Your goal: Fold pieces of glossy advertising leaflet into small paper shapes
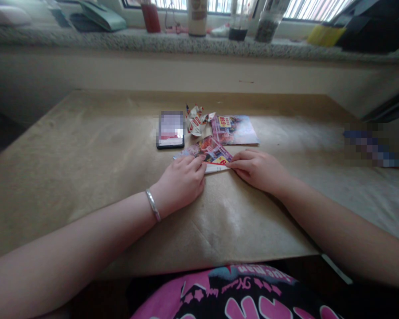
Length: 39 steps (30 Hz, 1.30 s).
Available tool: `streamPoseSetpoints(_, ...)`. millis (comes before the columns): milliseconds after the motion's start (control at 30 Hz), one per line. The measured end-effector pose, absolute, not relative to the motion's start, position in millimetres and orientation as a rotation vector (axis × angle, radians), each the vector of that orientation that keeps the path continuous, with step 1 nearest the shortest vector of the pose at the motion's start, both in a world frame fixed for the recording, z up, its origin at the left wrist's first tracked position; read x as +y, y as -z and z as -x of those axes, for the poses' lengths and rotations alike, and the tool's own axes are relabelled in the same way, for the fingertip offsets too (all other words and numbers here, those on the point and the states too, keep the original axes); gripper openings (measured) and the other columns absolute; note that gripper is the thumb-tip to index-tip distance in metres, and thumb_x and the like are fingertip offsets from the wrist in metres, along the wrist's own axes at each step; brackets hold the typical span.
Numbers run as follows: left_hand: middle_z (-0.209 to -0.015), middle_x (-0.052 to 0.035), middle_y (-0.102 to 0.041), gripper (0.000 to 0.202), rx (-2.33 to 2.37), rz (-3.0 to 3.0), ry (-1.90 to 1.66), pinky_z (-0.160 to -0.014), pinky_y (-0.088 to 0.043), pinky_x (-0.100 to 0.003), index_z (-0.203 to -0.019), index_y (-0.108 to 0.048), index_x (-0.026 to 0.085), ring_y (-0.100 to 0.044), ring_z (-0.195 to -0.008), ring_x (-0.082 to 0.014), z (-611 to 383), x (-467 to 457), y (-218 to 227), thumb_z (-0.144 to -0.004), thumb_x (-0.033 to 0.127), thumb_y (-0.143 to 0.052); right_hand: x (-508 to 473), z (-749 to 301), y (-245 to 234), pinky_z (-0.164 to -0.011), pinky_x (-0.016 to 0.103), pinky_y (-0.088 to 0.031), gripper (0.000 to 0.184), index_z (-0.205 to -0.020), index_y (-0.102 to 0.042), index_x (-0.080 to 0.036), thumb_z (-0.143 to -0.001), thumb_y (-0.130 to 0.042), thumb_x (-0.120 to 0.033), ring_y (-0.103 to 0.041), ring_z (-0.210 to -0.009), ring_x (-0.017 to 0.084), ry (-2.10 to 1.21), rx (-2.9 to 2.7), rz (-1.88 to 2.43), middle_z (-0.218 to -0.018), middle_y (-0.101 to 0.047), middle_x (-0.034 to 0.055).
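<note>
A printed paper sheet (pixel 210 149), partly folded, lies on the table before me, its white underside showing along the near edge. My left hand (pixel 187 177) rests over its left part, fingers bent and pressing it down. At the right corner, my right hand (pixel 256 170) pinches the folded edge between thumb and fingertips. The left palm hides part of the sheet. Just beyond lies a colourful printed leaflet (pixel 239 129) with a yellow price mark. Left of that leaflet stands a crumpled-looking folded paper piece (pixel 196 122), white with red print.
A phone (pixel 170 129) with a lit, blurred screen lies left of the papers on the brown-covered table (pixel 86 168). Another printed strip (pixel 374 148) is at the far right. Behind, a stone windowsill (pixel 126 42) holds a red cup (pixel 150 17), jars and a glasses case (pixel 101 15).
</note>
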<state>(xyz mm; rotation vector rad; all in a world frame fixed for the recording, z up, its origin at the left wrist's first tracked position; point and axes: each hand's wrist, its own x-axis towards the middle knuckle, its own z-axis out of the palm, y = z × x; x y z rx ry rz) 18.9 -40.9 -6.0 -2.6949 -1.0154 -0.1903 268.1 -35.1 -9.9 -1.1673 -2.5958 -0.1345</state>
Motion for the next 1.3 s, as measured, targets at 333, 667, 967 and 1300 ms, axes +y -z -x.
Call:
streamPoseSetpoints(333, -0.118, -0.0162, -0.06, 0.042, -1.059, 2.757, 0.149, -0.091, -0.047, -0.042, -0.127, -0.057, 0.012, -0.056, -0.106, -0.0292, -21.7, -43.2, 1.5, -0.094, 0.036, -0.044, -39.0, -266.1, 2.4, -0.071, 0.028, -0.047, 0.024, -0.098, -0.076, -0.023, -0.092, -0.053, -0.022, -0.067, -0.087, 0.018, 0.152, -2.617, 1.275, -0.099, -0.073, 0.0043)
streamPoseSetpoints(667, -0.123, -0.0178, -0.058, 0.044, -1.026, 2.802, 0.181, -0.097, -0.045, -0.04, -0.126, -0.057, 0.007, -0.053, -0.112, -0.029, -24.2, -42.4, 2.5, -0.094, 0.033, -0.043, -37.4, -275.8, -0.3, -0.067, 0.029, -0.046, 0.022, -0.094, -0.077, -0.024, -0.089, -0.055, -0.023, -0.066, -0.083, 0.018, 0.125, -2.615, 1.288, -0.097, -0.074, 0.0036)
streamPoseSetpoints(967, -0.113, -0.0141, -0.06, 0.048, -0.905, 2.828, 0.158, -0.095, -0.044, -0.041, -0.133, -0.053, 0.013, -0.053, -0.105, -0.0282, -23.4, -38.5, 1.9, -0.093, 0.039, -0.045, -37.8, -266.4, 5.6, -0.08, 0.032, -0.047, 0.029, -0.107, -0.074, -0.025, -0.09, -0.053, -0.018, -0.061, -0.093, 0.021, 0.141, -2.615, 1.142, -0.104, -0.072, 0.0049)
streamPoseSetpoints(1300, -0.112, -0.0141, -0.057, 0.044, -0.917, 2.821, 0.213, -0.095, -0.043, -0.042, -0.131, -0.056, 0.019, -0.051, -0.105, -0.0289, -24.0, -37.5, 2.8, -0.092, 0.039, -0.046, -37.5, -262.2, 7.0, -0.08, 0.032, -0.048, 0.026, -0.102, -0.075, -0.023, -0.088, -0.054, -0.02, -0.064, -0.092, 0.02, 0.076, -2.604, 1.177, -0.104, -0.072, 0.0056)
